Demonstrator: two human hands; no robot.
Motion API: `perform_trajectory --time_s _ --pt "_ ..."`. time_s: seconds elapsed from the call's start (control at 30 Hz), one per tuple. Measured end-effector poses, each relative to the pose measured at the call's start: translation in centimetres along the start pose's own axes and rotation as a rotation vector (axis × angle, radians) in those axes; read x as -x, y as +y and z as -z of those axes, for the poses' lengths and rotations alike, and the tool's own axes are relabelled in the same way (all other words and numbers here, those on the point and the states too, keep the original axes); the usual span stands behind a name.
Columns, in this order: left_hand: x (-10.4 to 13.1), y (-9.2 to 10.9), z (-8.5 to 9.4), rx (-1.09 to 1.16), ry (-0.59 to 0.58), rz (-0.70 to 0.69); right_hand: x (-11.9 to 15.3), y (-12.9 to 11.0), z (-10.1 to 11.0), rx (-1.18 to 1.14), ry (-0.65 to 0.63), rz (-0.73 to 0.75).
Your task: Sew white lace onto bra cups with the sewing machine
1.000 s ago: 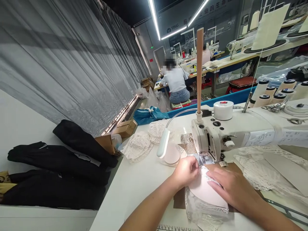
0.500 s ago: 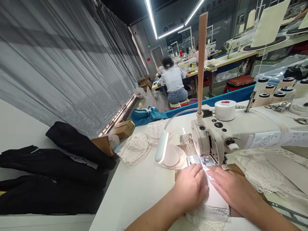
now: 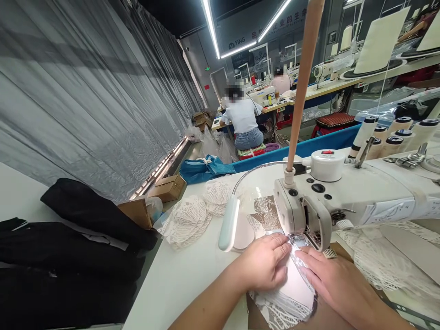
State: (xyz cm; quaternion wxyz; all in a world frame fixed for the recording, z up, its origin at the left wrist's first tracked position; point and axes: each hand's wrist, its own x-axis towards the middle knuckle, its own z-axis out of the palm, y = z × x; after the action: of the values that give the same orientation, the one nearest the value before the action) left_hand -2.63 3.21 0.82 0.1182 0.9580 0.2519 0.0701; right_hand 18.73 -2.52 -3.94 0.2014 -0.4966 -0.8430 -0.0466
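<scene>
A white foam cup piece point(image 3: 292, 280) with patterned lace point(image 3: 287, 311) along its near end lies under the needle of a sewing machine point(image 3: 299, 206). My left hand point(image 3: 266, 261) is on the left of it, fingers together and pressed down close to the presser foot point(image 3: 291, 239), thumb bent in. On the other side, my right hand point(image 3: 335, 277) has its fingertips and thumb on the lace edge, just right of the foot. A ring-like band point(image 3: 330, 253) sits on a right finger. What lies beneath my fingers is hidden.
Stacked lace cups point(image 3: 189, 220) lie left of a small lamp point(image 3: 229, 223). More lace pieces point(image 3: 381, 256) lie to the right. A wooden rod point(image 3: 304, 87) rises from the machine head; thread cones point(image 3: 392, 144) stand behind. A person point(image 3: 242, 119) sits at another machine farther off.
The cup piece has turned under the needle, its near end swinging left, and more lace shows there. Both hands stay on it. The view has shifted slightly.
</scene>
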Motion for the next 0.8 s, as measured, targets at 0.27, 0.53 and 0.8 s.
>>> perform_trajectory --time_s 0.27,0.53,0.8 --pt "0.4 1.5 0.9 -0.112 0.025 -0.024 -0.4 0.4 1.5 -0.132 0.077 -0.053" --pt "0.6 1.4 -0.2 -0.050 0.038 -0.020 -0.4 0.7 1.3 -0.046 0.109 -0.014" --pt "0.6 0.8 -0.4 -0.026 0.068 -0.055 0.6 0.7 0.0 -0.053 -0.030 0.024"
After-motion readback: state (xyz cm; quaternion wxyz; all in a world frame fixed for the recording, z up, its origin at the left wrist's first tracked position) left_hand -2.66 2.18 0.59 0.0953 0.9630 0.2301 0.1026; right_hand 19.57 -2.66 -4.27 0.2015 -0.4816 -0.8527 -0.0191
